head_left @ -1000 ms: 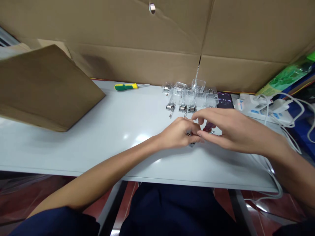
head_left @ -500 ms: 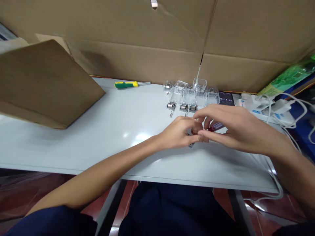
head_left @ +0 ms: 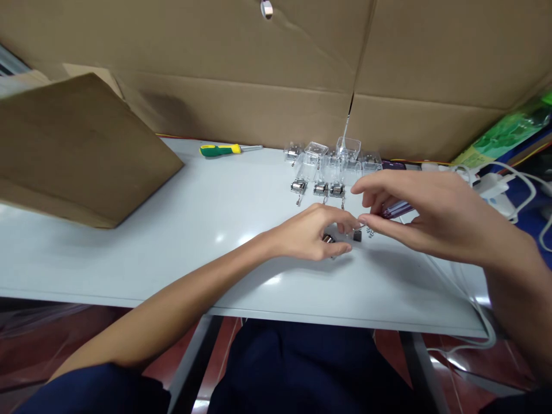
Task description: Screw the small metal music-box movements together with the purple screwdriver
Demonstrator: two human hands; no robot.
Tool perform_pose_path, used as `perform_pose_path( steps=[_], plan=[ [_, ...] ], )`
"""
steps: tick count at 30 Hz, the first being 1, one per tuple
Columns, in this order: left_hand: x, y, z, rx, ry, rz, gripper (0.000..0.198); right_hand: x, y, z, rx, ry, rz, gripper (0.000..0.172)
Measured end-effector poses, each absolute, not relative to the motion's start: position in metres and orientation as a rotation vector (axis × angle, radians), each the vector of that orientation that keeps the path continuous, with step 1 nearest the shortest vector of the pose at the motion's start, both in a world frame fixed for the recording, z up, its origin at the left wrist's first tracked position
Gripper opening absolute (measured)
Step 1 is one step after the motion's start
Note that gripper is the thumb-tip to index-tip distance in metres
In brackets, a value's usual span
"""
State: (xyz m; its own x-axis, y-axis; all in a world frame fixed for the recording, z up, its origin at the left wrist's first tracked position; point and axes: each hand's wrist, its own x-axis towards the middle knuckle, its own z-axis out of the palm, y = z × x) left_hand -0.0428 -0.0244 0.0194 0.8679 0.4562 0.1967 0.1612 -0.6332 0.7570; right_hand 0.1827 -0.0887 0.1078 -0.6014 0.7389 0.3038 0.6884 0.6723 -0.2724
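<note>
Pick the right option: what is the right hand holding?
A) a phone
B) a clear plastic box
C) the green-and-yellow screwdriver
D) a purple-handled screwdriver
D: the right hand curls its fingers around a purple-handled screwdriver, while the green-and-yellow screwdriver lies far from it.

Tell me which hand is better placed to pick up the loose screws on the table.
Right, probably. The right hand is nearest the small loose screws, though it holds a purple-handled screwdriver. The left hand is farther away, over a small metal mechanism.
</note>
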Motion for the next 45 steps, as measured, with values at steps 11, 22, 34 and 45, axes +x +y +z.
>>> perform_pose_path(
  steps=[11, 22, 34, 45],
  plan=[
    [-0.04, -0.023, 0.009, 2.18, 0.542, 0.567, 0.016, 0.187, -0.088, 0.112, -1.213, -2.495, 0.161, 0.027],
    [-0.035, -0.024, 0.003, 1.712, 0.435, 0.608, 0.016, 0.181, -0.07, 0.087, -1.075, -2.7, 0.375, 0.013],
    [-0.038, -0.017, 0.008, 1.397, 0.39, 0.511, 0.028, 0.181, -0.072, 0.092, -0.972, -2.693, 0.419, 0.016],
    [-0.038, -0.017, 0.01, 1.489, 0.453, 0.475, 0.021, 0.181, -0.075, 0.095, -1.102, -2.748, 0.521, 0.018]
  ],
)
